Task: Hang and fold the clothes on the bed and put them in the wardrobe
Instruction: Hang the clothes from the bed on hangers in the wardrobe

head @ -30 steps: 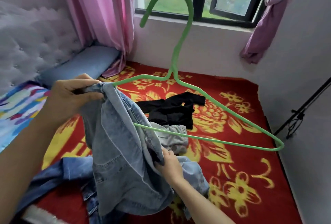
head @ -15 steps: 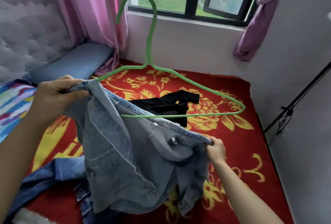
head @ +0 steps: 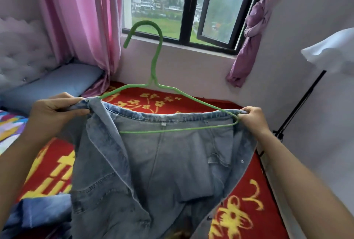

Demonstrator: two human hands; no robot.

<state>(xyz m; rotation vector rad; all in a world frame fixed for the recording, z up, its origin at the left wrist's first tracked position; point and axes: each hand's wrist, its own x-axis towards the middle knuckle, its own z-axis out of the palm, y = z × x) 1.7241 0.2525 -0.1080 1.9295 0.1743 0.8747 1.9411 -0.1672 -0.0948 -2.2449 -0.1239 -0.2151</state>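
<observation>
Both hands are raised and spread wide in the single head view, each pinching one end of a garment. Left hand [head: 57, 109] is closed on the left corner of the denim garment [head: 162, 166]; right hand [head: 252, 118] is closed on the right corner together with the right tip of the green hanger [head: 153, 78]. One hanger shows, its hook upright above and between the hands, its lower bar lying across the denim's inner face. The denim hangs open below the hands, over the bed [head: 249, 210], whose red cover has yellow flowers. Below the left hand lies a second, bluer denim piece [head: 38, 214], possibly a jacket, mostly cut off by the frame. Beyond the left hand sit one blue pillow [head: 57, 83] and a pink curtain [head: 80, 18]; beyond the right hand, one knotted purple curtain [head: 251, 34]. One window [head: 191, 5] stands ahead between them.
</observation>
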